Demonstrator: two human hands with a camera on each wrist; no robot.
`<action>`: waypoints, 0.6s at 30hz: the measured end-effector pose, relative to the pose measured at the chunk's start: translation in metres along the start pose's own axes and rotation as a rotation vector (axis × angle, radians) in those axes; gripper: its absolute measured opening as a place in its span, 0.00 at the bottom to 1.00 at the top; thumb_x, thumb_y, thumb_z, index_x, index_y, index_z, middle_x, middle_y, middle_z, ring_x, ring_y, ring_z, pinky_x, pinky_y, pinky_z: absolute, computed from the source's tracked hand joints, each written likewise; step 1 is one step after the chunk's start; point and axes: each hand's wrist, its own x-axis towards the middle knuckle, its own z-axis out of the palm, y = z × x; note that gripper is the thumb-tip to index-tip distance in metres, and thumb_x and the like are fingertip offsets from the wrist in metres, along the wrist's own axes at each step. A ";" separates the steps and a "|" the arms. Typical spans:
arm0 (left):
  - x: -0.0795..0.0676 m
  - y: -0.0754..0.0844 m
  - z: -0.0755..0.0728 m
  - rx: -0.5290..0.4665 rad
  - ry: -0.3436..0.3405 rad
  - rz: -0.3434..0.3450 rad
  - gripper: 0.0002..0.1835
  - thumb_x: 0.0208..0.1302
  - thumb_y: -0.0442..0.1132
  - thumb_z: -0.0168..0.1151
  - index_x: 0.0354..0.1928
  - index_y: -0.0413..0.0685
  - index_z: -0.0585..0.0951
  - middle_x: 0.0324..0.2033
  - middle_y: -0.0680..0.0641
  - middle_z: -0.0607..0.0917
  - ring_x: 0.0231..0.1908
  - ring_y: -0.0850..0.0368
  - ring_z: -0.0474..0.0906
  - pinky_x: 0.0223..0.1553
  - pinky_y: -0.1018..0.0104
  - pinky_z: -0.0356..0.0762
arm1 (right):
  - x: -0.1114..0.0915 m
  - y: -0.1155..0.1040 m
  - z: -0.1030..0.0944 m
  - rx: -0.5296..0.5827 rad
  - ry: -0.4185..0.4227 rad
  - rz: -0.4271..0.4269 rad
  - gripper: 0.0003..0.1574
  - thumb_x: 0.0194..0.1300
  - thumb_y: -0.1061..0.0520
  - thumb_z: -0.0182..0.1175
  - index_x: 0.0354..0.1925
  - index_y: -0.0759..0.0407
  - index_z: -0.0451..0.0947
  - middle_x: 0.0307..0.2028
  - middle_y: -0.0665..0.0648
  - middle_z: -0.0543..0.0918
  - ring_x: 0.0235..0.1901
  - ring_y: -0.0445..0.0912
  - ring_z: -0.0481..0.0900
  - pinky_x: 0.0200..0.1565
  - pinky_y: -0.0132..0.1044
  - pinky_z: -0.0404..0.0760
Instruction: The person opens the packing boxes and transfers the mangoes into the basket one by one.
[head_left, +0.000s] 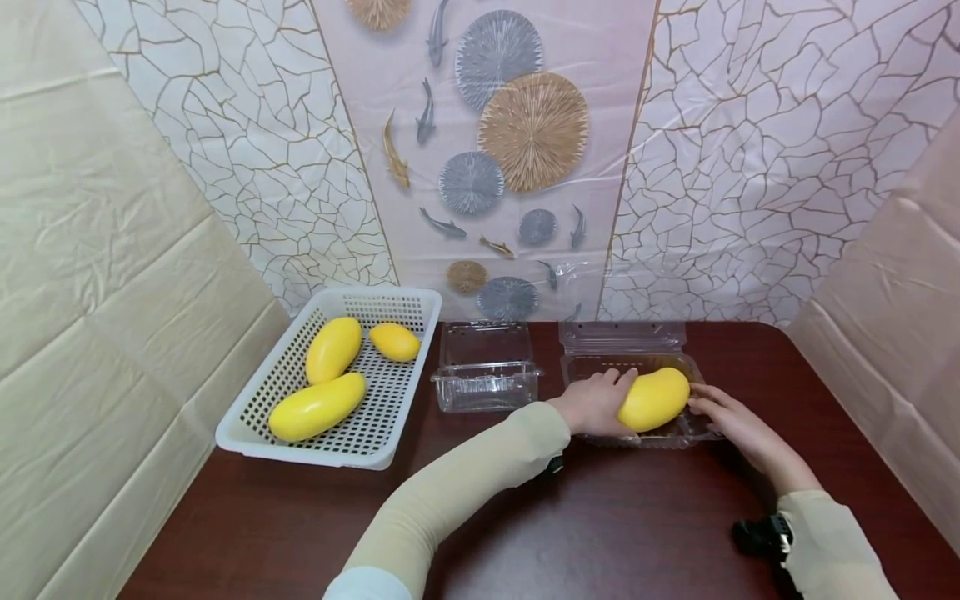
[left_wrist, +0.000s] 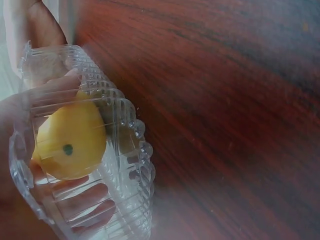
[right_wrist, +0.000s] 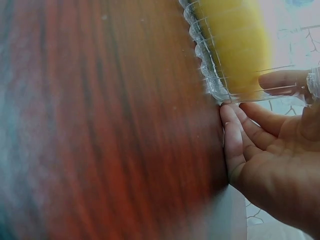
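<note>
A yellow mango (head_left: 654, 399) lies tilted in the open clear plastic clamshell box (head_left: 600, 364) on the right of the table. My left hand (head_left: 597, 403) grips the mango from its left; in the left wrist view its fingers (left_wrist: 92, 200) show through the box wall, curled around the mango (left_wrist: 72, 140). At the right side of the box, my right hand (head_left: 738, 423) holds the box wall. The right wrist view shows one digit behind the clear wall beside the mango (right_wrist: 240, 45), and the other fingers (right_wrist: 234, 142) outside, against the box's corner.
A white perforated basket (head_left: 247, 400) on the left holds a large upright-lying mango (head_left: 333, 348), another large one (head_left: 318, 407) and a smaller one (head_left: 394, 342). Between basket and box stands a smaller open clear box (head_left: 487, 387). Fabric-covered walls enclose the dark wooden table (head_left: 600, 533).
</note>
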 end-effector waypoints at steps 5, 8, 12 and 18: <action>0.000 0.001 0.001 -0.023 0.016 0.013 0.55 0.60 0.63 0.68 0.81 0.54 0.50 0.66 0.50 0.70 0.59 0.59 0.73 0.48 0.67 0.77 | 0.000 0.002 -0.001 -0.007 0.009 -0.005 0.46 0.81 0.42 0.39 0.76 0.76 0.40 0.71 0.80 0.52 0.67 0.70 0.58 0.63 0.63 0.65; 0.002 0.000 0.003 -0.050 0.017 0.011 0.55 0.60 0.58 0.70 0.81 0.55 0.48 0.67 0.50 0.68 0.61 0.59 0.71 0.48 0.67 0.77 | 0.000 0.003 -0.001 -0.007 0.010 -0.008 0.46 0.82 0.43 0.40 0.76 0.76 0.41 0.71 0.80 0.53 0.67 0.70 0.58 0.63 0.63 0.65; 0.004 -0.001 0.006 -0.068 0.029 0.000 0.55 0.61 0.52 0.72 0.81 0.54 0.48 0.71 0.48 0.64 0.65 0.57 0.67 0.49 0.67 0.77 | 0.000 0.005 -0.001 -0.002 0.007 -0.009 0.45 0.82 0.43 0.40 0.76 0.76 0.40 0.71 0.80 0.52 0.67 0.70 0.58 0.63 0.63 0.65; 0.006 0.002 0.007 -0.046 0.065 -0.018 0.55 0.60 0.53 0.73 0.81 0.53 0.50 0.71 0.48 0.64 0.65 0.55 0.66 0.57 0.66 0.74 | 0.000 0.003 -0.001 0.016 0.010 -0.018 0.44 0.82 0.45 0.41 0.76 0.76 0.41 0.73 0.79 0.48 0.68 0.69 0.55 0.64 0.63 0.63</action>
